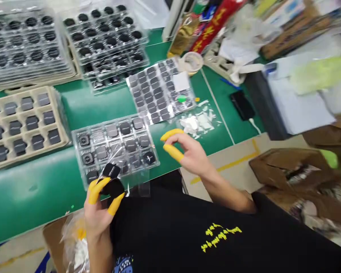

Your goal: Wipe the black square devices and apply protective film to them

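Observation:
My left hand (98, 212), with yellow finger cots on its fingertips, is closed on a dark rounded part (113, 188). A black square piece (111, 171) and some clear film (118, 151) stand up beside its fingers. Just beyond lies a clear plastic tray (155, 161) whose pockets hold dark square parts, a few with round marks. Over the green table, to the right of that tray, hovers my right hand (191, 153). Its yellow-covered thumb and finger curve toward each other with a small gap between the tips, and nothing shows between them.
A beige tray (61, 113) of grey squares sits left. Stacked clear trays (110, 38) stand behind. Sticker sheets (152, 93), a tape roll (191, 62) and white scraps (197, 123) lie beyond my right hand. Farther right are a black phone-like device (242, 105) and a cardboard box (290, 170).

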{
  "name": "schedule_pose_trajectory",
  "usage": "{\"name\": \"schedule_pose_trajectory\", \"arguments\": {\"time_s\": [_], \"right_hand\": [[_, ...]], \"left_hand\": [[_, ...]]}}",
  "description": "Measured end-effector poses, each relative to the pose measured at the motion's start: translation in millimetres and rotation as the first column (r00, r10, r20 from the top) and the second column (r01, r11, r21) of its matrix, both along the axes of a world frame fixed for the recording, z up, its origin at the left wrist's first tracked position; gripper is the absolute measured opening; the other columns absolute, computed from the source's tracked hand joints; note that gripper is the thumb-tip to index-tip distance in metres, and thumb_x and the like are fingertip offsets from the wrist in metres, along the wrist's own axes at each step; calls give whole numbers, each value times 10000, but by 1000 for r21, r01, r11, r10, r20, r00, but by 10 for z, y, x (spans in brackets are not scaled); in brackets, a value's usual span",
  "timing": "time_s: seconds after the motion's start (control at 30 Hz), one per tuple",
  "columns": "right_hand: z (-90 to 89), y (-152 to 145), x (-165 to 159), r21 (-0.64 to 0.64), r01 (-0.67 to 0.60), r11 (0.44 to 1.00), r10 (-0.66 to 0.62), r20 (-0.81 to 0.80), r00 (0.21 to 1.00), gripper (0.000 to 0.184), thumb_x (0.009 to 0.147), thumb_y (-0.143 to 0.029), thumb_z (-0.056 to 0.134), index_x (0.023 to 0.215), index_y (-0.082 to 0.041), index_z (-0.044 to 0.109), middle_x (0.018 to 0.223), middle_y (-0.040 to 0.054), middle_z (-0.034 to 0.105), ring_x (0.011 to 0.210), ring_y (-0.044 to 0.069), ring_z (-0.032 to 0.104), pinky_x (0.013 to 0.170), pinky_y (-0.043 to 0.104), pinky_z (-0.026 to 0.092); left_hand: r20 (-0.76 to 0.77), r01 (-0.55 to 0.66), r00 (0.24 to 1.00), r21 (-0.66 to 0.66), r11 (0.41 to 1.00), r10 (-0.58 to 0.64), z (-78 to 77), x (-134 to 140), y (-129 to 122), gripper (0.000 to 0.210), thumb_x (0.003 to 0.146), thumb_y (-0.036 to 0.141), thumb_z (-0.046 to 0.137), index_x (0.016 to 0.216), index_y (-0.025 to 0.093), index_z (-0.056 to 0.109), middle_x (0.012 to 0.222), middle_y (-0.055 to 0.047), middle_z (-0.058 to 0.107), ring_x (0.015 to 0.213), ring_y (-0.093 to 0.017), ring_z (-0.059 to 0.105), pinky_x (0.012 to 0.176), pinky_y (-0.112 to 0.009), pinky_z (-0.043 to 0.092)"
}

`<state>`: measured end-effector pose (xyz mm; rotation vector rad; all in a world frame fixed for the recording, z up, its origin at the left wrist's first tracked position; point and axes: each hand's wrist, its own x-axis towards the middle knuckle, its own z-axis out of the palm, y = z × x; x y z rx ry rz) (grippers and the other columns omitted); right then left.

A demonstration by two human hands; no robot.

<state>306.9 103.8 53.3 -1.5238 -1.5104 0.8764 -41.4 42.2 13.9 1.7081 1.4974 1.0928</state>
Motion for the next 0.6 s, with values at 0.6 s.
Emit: {"name": "schedule_pose_trajectory", "arguments": {"time_s": [0.6], "right_hand": [[-1220,404,1481,29,645,763,-569,502,651,334,1014,-325,620,1307,-174,679,1343,215,658,1328,373,569,1166,580,472]], "left_hand": [[99,90,992,-53,995,-84,-90,-149,103,557,819,372,981,1322,275,762,1235,-65,782,1080,-249,777,927,-362,704]]}}
